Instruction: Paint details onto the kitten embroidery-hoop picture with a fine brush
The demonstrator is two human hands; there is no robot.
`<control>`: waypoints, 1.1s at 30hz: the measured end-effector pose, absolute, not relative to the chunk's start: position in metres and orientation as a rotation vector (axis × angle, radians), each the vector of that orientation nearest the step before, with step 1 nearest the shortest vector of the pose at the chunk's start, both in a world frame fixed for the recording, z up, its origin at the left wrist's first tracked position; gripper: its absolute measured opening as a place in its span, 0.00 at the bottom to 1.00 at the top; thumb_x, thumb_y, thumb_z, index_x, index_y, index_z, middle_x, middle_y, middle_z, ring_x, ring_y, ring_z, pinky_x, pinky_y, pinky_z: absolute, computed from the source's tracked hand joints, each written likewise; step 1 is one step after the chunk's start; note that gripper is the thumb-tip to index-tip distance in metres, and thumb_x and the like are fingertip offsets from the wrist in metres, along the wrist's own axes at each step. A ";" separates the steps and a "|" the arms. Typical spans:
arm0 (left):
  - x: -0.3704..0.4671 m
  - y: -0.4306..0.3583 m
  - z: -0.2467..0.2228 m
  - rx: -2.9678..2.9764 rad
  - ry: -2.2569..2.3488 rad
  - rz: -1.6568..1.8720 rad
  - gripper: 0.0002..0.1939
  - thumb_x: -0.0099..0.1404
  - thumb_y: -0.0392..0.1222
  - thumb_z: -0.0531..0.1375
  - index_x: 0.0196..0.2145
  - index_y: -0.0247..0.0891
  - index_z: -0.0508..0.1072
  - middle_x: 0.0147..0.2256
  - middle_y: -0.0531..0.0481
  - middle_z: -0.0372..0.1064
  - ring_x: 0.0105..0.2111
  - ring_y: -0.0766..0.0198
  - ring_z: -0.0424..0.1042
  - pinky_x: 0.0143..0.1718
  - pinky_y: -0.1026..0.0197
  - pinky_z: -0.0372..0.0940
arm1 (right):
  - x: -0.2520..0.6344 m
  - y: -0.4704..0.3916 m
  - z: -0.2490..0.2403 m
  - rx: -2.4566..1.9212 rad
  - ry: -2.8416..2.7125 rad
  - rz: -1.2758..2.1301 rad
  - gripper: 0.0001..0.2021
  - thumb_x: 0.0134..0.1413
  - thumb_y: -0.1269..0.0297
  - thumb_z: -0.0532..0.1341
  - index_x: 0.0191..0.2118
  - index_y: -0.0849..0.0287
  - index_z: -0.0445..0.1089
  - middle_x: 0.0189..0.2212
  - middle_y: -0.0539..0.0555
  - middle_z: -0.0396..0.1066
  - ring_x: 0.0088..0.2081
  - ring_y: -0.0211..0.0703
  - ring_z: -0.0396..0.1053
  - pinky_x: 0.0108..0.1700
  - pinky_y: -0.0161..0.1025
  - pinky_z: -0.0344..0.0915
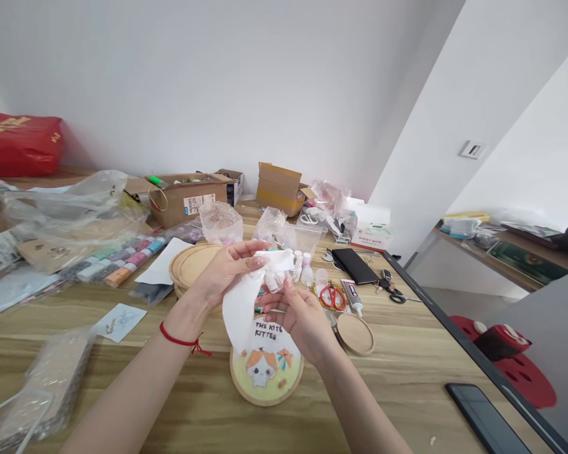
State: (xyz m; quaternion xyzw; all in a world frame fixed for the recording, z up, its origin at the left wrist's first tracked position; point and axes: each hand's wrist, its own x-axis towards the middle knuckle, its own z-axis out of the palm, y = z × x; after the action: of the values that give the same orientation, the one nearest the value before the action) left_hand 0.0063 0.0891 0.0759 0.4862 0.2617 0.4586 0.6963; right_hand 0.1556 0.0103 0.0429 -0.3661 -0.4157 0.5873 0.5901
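Observation:
A white tissue [242,310] hangs from my left hand [228,271], whose thumb and fingers are closed on it. My right hand [301,315] has its thumb and fingertips closed on a small clear and white item [274,281] beside the tissue; its exact shape is hard to make out. Under both hands a round embroidery hoop [266,400] lies flat on the wooden table, with a kitten picture and lettering on its fabric. The tissue's lower end overlaps the hoop's upper left part. Small white-capped bottles [307,271] stand just behind my right hand.
Stacked wooden rounds [189,268] lie behind my left hand. Red scissors [332,296], a glue tube [353,296], a small hoop [356,334] and a black case [355,265] are to the right. Cardboard boxes [170,208] stand behind; a phone [487,416] lies front right.

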 end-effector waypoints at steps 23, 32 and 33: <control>0.009 0.087 0.076 1.013 0.550 0.981 0.22 0.45 0.37 0.75 0.39 0.35 0.78 0.32 0.48 0.78 0.25 0.65 0.74 0.26 0.64 0.69 | 0.156 0.012 0.035 -0.882 -1.018 1.351 0.24 0.50 0.37 0.61 0.30 0.57 0.73 0.25 0.53 0.72 0.25 0.38 0.67 0.30 0.38 0.64; 0.011 0.088 0.073 1.015 0.504 0.977 0.20 0.46 0.37 0.75 0.39 0.35 0.79 0.32 0.48 0.78 0.26 0.65 0.75 0.28 0.65 0.69 | 0.153 0.011 0.033 -0.821 -1.027 1.313 0.20 0.52 0.42 0.62 0.26 0.55 0.68 0.22 0.49 0.67 0.24 0.39 0.63 0.31 0.39 0.60; 0.011 0.088 0.073 1.003 0.493 0.974 0.20 0.46 0.36 0.75 0.39 0.35 0.79 0.32 0.48 0.78 0.27 0.64 0.75 0.28 0.65 0.69 | 0.152 0.011 0.033 -0.812 -1.036 1.324 0.20 0.53 0.42 0.61 0.25 0.54 0.67 0.21 0.49 0.65 0.24 0.39 0.61 0.31 0.39 0.59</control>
State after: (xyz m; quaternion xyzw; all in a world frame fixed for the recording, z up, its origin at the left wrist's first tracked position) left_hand 0.0113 0.0881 0.0726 0.4567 0.2247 0.4434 0.7378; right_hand 0.1522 0.0106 0.0334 -0.3496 -0.4460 0.5701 0.5949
